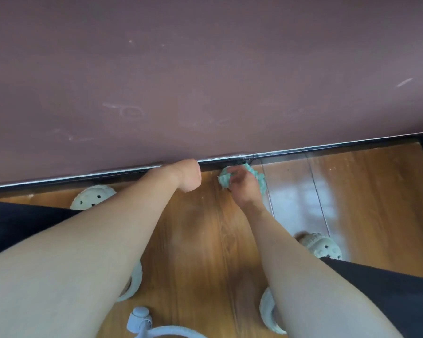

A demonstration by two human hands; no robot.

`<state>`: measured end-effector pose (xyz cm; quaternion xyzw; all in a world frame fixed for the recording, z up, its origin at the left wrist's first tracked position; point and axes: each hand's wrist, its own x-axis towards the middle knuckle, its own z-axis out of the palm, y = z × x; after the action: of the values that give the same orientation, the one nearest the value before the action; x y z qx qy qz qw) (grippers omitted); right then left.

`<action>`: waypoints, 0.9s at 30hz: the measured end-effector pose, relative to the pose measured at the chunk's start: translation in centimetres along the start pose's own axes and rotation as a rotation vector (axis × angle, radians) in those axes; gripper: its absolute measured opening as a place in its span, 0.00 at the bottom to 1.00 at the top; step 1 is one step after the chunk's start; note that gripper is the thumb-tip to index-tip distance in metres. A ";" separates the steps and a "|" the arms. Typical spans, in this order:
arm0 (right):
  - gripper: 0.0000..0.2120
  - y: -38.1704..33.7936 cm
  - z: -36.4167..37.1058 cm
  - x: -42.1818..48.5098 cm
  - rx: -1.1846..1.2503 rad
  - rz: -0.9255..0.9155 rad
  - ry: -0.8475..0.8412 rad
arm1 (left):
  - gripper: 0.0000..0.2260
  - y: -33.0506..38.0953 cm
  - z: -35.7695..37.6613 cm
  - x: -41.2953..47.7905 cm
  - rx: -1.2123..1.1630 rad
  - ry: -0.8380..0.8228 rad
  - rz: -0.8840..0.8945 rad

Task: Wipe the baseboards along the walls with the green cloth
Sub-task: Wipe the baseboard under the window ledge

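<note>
We look down a scuffed mauve wall point(205, 69) to a glossy wood-plank floor point(364, 191). A dark baseboard point(327, 149) with a shiny top edge runs where they meet, and open floor stretches to the right. Our left hand point(189, 176) rests against the baseboard, fingers curled into a fist. Just beside it, our right hand point(242, 185) grips the bunched green cloth point(225, 178) at the baseboard's foot.

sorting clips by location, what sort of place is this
Probably a room in a home: a wood-look plank floor, a mauve painted wall with a dark baseboard along its foot, and white slip-on clogs on the person's feet. The right hand grips a green cloth at the baseboard.
</note>
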<state>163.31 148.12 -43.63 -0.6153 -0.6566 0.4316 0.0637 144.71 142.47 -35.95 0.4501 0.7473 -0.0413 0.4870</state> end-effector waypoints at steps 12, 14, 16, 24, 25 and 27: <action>0.27 1.6 0.5 2.0 -0.738 -0.139 -0.321 | 0.15 4.3 -0.3 -0.3 0.079 -0.037 0.016; 0.25 2.0 -0.3 2.1 -0.607 -0.049 -0.303 | 0.15 4.1 -0.1 0.3 0.106 -0.042 0.015; 0.20 2.9 -1.7 2.2 -0.319 0.088 -0.151 | 0.15 4.8 0.0 0.2 0.124 -0.052 0.009; 0.18 0.5 -5.1 3.5 0.598 0.252 0.362 | 0.12 7.3 0.3 0.1 0.123 -0.091 0.072; 0.18 -0.1 -4.3 3.8 0.613 0.253 0.341 | 0.12 7.1 0.2 0.1 0.131 -0.097 0.067; 0.14 -1.4 -3.4 3.6 0.514 0.229 0.326 | 0.12 6.3 -0.1 0.1 0.142 -0.090 0.060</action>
<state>163.47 153.08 -42.24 -0.7101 -0.4336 0.4833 0.2722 149.11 146.32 -33.62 0.5033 0.7062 -0.0999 0.4878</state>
